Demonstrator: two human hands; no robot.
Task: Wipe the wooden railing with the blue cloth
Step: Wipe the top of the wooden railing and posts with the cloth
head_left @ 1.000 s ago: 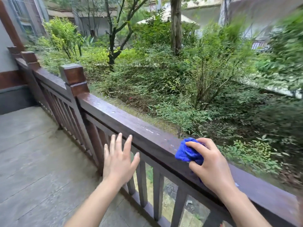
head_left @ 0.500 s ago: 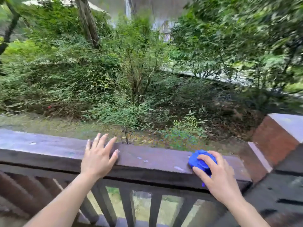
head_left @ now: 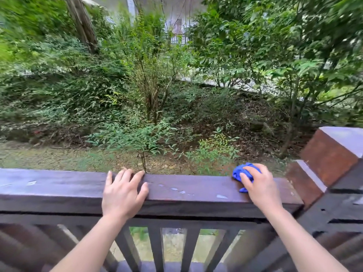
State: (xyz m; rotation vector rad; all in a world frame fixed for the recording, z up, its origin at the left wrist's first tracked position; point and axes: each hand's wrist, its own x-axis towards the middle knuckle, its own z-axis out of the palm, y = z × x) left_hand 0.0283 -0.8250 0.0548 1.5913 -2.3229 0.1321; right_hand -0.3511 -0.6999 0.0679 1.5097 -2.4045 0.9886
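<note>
The dark brown wooden railing [head_left: 59, 185] runs across the lower half of the head view, its flat top rail marked with pale flecks. A bunched blue cloth [head_left: 238, 172] lies on the top rail near its right end. My right hand [head_left: 259, 185] presses down on the cloth with fingers curled over it, so most of the cloth is hidden. My left hand [head_left: 123, 193] rests flat on the rail near the middle, fingers spread, holding nothing.
A square reddish-brown post cap [head_left: 332, 154] stands right of the cloth, where the rail ends. Vertical balusters [head_left: 156, 250] run below the rail. Beyond the railing lie gravel, shrubs [head_left: 149, 107] and trees.
The view swung right along the railing to its right-hand post. My left hand came down flat on the top rail. My right hand with the cloth moved slightly toward the rail's far edge.
</note>
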